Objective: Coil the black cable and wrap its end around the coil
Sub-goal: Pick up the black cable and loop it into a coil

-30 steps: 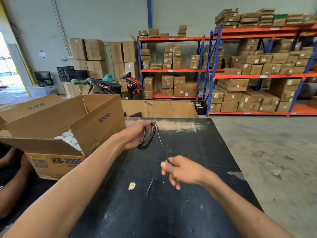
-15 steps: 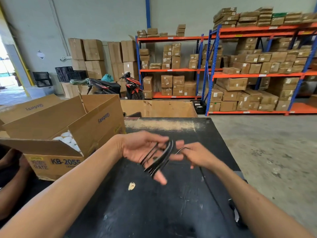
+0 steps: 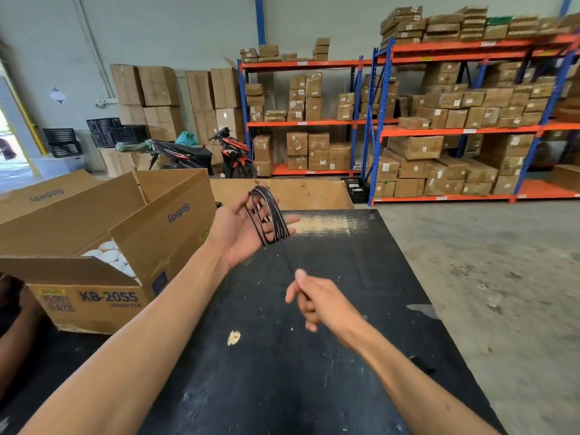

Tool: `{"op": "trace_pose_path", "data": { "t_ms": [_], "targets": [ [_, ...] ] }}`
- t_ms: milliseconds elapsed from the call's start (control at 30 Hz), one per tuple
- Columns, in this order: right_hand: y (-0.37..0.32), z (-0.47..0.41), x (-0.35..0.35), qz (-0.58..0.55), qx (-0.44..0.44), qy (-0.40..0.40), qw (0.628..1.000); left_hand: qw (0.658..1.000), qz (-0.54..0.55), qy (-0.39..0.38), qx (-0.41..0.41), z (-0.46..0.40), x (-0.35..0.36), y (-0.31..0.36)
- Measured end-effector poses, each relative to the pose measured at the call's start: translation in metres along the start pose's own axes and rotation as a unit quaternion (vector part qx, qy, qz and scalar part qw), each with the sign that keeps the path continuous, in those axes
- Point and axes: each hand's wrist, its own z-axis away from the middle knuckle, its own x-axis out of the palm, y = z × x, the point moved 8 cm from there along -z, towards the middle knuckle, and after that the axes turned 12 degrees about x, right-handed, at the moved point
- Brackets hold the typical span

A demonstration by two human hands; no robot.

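While coiling continues: several loops of black cable (image 3: 266,216) hung over spread left hand (image 3: 248,229); right hand (image 3: 317,298) pinching the taut free run. Next, judged: another loop onto the palm. End-wrap not yet begun.

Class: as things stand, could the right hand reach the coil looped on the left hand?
Probably yes. The right hand already pinches the cable's free strand, and only bare black table lies between it and the coil on the left hand.

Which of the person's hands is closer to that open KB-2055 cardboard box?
Left. The left hand, with the black cable looped over it, is just beside the KB-2055 box; the right hand is farther off over the black table.
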Motion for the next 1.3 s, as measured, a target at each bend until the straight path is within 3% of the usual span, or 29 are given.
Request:
{"op": "trace_pose_path", "data": {
  "t_ms": [133, 267, 367, 433, 500, 567, 667, 767, 833, 1000, 1200, 1300],
  "targets": [
    [0.024, -0.007, -0.012, 0.025, 0.042, 0.055, 0.997, 0.990, -0.018, -0.123, -0.062, 0.019, 0.033, -0.002],
    [0.011, -0.018, -0.052, 0.029, 0.085, 0.134, 0.987, 0.932, -0.096, -0.260, -0.235, 0.052, 0.039, -0.033],
    [-0.011, -0.024, -0.074, 0.067, 0.112, 0.140, 0.981, 0.868, -0.200, -0.282, -0.355, 0.071, 0.021, -0.059],
    [-0.032, -0.023, -0.081, 0.094, 0.112, 0.141, 0.979, 0.838, -0.291, -0.251, -0.387, 0.072, 0.002, -0.073],
    [-0.054, -0.018, -0.083, 0.105, 0.093, 0.142, 0.980, 0.843, -0.354, -0.184, -0.362, 0.064, -0.010, -0.078],
    [-0.067, -0.012, -0.079, 0.106, 0.070, 0.140, 0.982, 0.878, -0.358, -0.111, -0.297, 0.049, -0.020, -0.073],
    [-0.068, -0.006, -0.060, 0.110, 0.020, 0.116, 0.987, 0.950, -0.253, -0.025, -0.184, 0.028, -0.030, -0.057],
    [-0.048, -0.004, -0.033, 0.087, -0.022, 0.073, 0.993, 0.986, -0.127, 0.053, -0.097, 0.013, -0.034, -0.041],
    [-0.032, -0.005, -0.018, 0.063, -0.024, 0.047, 0.997, 0.994, -0.074, 0.050, -0.069, 0.009, -0.027, -0.038],
    [-0.002, -0.004, -0.007, 0.011, 0.015, 0.010, 1.000, 0.999, 0.032, -0.039, -0.015, 0.014, 0.013, -0.025],
    [0.007, -0.007, -0.031, -0.130, 0.075, 0.049, 0.987, 0.997, -0.068, 0.003, 0.043, 0.008, 0.015, -0.029],
    [0.007, -0.008, -0.036, -0.226, 0.076, 0.073, 0.968, 0.997, -0.067, 0.003, 0.050, 0.009, 0.011, -0.036]
  ]
}}
